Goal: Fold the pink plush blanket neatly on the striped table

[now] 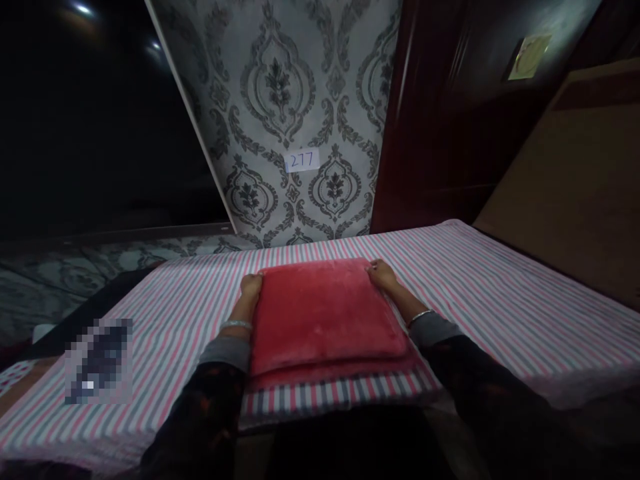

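A red, plush-looking folded cloth [327, 313] lies on the striped tablecloth [175, 320], close to the front edge. It forms a rough square, and a lower layer shows along its near side. At its far left corner, my left hand [251, 287] is closed with the fingers on the edge of the cloth. My right hand [382, 274] pinches the far right corner between thumb and fingers. Both forearms reach along the sides of the cloth.
A large dark screen [100, 120] stands at the left. Patterned wallpaper [280, 87] with a paper label [302, 160] marked 277 is behind the table. A brown board or carton [580, 173] rises at the right. A pixelated patch [99, 361] hides something on the left.
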Tool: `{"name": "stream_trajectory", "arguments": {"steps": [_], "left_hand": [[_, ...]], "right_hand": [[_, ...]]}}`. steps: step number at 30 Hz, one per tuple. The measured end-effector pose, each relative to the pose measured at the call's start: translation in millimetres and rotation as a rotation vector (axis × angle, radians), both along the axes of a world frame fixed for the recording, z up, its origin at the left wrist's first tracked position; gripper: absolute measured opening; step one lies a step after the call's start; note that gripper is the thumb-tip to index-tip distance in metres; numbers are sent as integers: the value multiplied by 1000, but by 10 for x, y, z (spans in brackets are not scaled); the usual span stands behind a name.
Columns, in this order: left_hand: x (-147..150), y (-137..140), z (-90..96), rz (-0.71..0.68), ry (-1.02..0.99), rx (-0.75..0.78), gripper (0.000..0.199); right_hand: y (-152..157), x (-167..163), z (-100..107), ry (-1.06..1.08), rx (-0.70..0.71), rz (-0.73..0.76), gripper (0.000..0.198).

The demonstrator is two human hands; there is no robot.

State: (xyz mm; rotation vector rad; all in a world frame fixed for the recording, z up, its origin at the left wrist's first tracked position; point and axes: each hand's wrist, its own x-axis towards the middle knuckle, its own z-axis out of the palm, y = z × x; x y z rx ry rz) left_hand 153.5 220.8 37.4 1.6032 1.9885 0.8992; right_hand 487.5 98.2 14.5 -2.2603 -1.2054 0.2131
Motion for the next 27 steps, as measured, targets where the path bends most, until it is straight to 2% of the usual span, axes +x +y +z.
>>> {"name": "stream_trajectory", "arguments": {"steps": [2, 4, 8, 10, 13, 17, 22, 27], "left_hand": [[-7, -84, 81, -52, 21, 0, 37], [-7, -247, 131, -169, 84, 59, 49], [20, -795, 33, -662, 404, 222, 69], [24, -1078, -100, -790, 557, 226, 70], [3, -1339, -291, -790, 683, 240, 68], [-22, -1374, -421, -773, 714, 270, 68], [-18, -1331, -453, -781, 702, 267, 67], [7, -1370, -384, -786, 691, 208, 67]], "right_hand": [[-68, -72, 82, -43, 36, 72, 54], [-181, -241, 128, -125, 77, 194, 64], [-540, -737, 89, -332, 48, 446, 70], [-721, -928, 16, -379, -22, 479, 68], [-884, -1048, -118, -436, -58, 471, 66], [-918, -1036, -265, -492, -4, 438, 64], [-911, -1015, -342, -502, 15, 446, 62], [-916, -1028, -321, -505, 5, 440, 62]]}}
